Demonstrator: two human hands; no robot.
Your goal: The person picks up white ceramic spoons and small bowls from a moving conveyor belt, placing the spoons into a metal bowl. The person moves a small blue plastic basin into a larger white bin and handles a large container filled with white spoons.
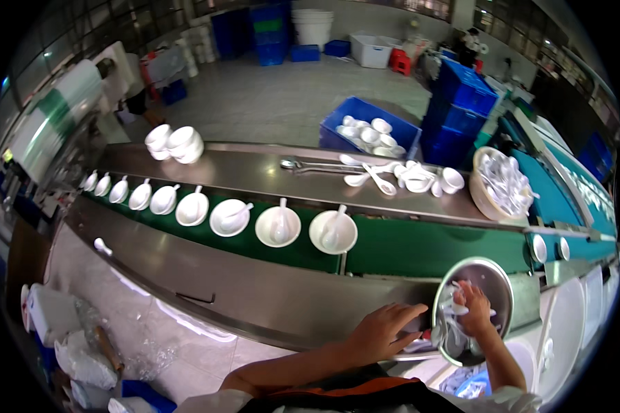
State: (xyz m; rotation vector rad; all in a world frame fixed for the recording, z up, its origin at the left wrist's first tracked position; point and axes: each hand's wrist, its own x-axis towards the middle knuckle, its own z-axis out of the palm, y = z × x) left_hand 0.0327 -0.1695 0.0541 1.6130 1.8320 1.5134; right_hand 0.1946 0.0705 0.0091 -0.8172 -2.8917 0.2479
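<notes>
My right hand [474, 308] reaches down into a round stainless steel bowl [502, 289] among white spoons [453, 333]. Its fingertips are partly lost among the spoons, so whether it grips one is unclear. My left hand [385, 328] is just left of the bowl's rim, fingers apart and holding nothing. Beyond the bowl runs a green conveyor belt [434, 250]. A row of several white bowls sits along its left part. The nearest white bowl [349, 240] has a white spoon [331, 233] resting inside it, and so do others down the row.
Across the belt, a steel ledge [232, 165] holds stacked white bowls [183, 144], a wrench [315, 166], loose spoons [380, 180] and a tub of wrapped spoons [483, 199]. A hex key [196, 298] lies on the near ledge. Behind are a blue crate [336, 137] and stacked blue crates [452, 121].
</notes>
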